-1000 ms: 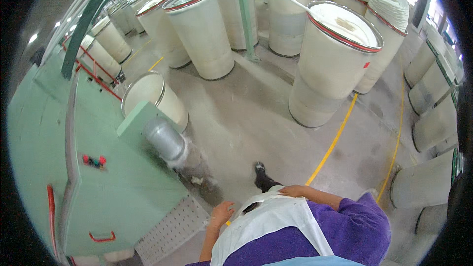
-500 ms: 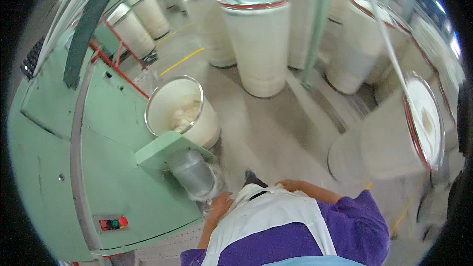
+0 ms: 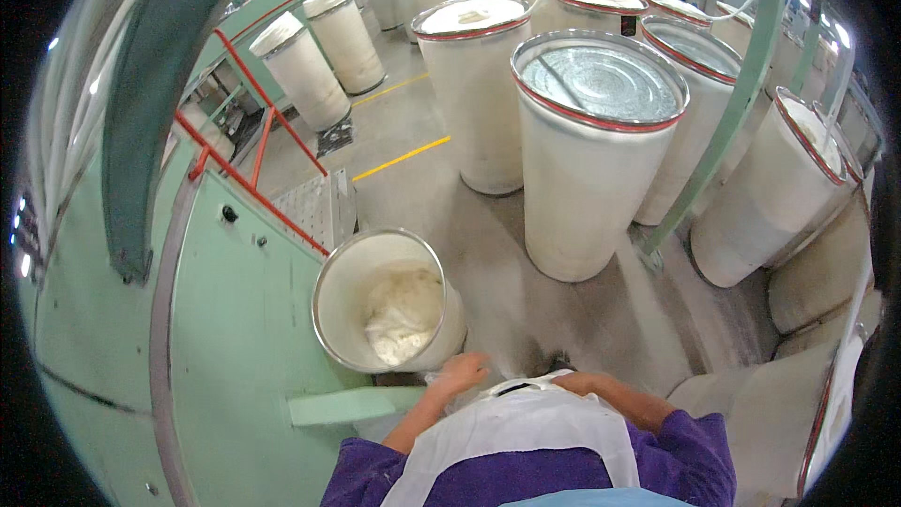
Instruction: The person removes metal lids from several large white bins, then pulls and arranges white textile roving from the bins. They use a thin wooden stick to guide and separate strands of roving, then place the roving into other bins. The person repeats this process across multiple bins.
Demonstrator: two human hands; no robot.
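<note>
My left hand [image 3: 462, 373] reaches out in front of my white apron [image 3: 526, 437], beside the near rim of a white round bin [image 3: 454, 319]. Its fingers look stretched out and slightly blurred, and I make out nothing held in them. Loose off-white fibre [image 3: 399, 333] lies at the bottom of that bin. My right hand [image 3: 577, 382] rests against the apron's top edge near my waist; its fingertips are hidden there. Just below the bin, a pale green ledge [image 3: 352, 406] sticks out from the machine, close to my left forearm.
A green machine [image 3: 249, 319] with a red rail [image 3: 249, 183] fills the left side. Tall white cans [image 3: 591, 192] with red-banded rims stand ahead and to the right, several filled with coiled fibre. A green post [image 3: 718, 145] rises among them. Yellow lines [image 3: 404, 158] mark the grey floor.
My view has moved forward, so the fibre bin and the tall cans appear nearer. My left hand has gone from beside the grey cylinder under the ledge to near the bin. My right hand stays at my waist.
</note>
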